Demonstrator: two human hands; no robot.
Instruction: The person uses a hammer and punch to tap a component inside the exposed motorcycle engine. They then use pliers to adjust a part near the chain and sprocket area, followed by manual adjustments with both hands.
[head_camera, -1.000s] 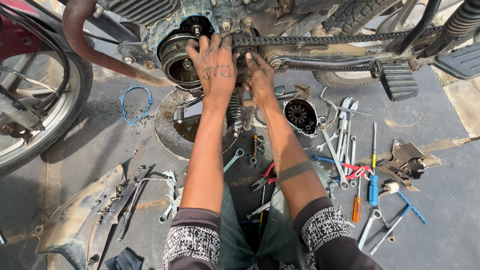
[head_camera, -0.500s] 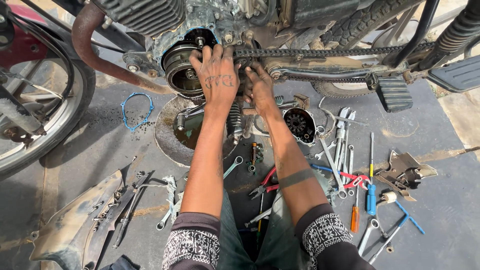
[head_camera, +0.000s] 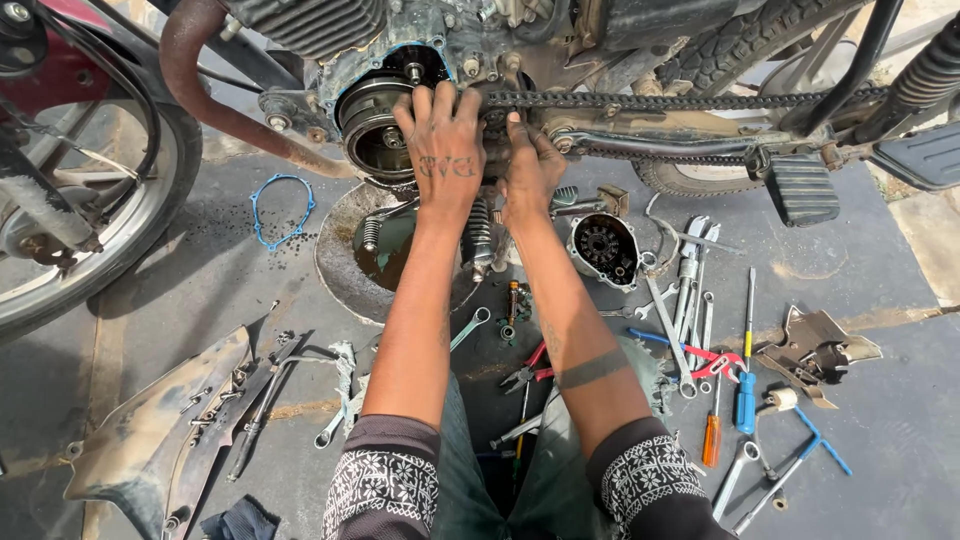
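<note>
Since a second earlier, my left hand (head_camera: 445, 150) stayed flat, fingers spread, on the round grey metal clutch assembly (head_camera: 375, 130). My right hand (head_camera: 528, 170) pressed further in by the black drive chain (head_camera: 640, 100); its grip I couldn't tell.

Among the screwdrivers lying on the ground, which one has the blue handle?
The blue-handled screwdriver, lying farther right with its long shaft pointing up. The orange-handled screwdriver beside it is shorter.

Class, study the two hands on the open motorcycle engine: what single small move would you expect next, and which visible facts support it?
Probably a small press or wiggle with both hands. The left hand lies flat, fingers spread, against the open engine case beside the round clutch, and the right hand presses where the drive chain enters. Neither hand holds a tool; the spanners lie on the ground.
</note>
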